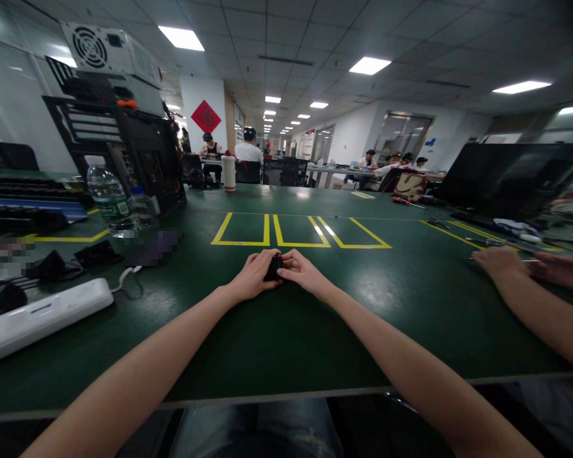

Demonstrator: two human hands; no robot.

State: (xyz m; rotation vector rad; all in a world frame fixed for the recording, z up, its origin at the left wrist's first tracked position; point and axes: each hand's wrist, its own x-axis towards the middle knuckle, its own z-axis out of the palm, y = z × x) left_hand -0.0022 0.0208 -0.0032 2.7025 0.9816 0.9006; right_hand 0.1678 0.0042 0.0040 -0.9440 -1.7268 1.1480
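Observation:
Both of my hands meet over the middle of the green table (pixel 296 343), around a small black object (pixel 273 268) whose kind I cannot make out. My left hand (pixel 256 275) closes on its left side, thumb low and fingers over the top. From the right, my right hand (pixel 300 270) pinches it with thumb and fingertips. Much of the object is hidden by my fingers. Just beyond it, yellow tape outlines (pixel 302 245) mark several areas on the tabletop.
At left are a white power strip (pixel 48 318), water bottle (pixel 107 197) and open computer case (pixel 146 152). A white cup (pixel 228 173) stands at the far edge. On the right, a co-worker's hands (pixel 501 264) are among tools near a black monitor (pixel 510 178).

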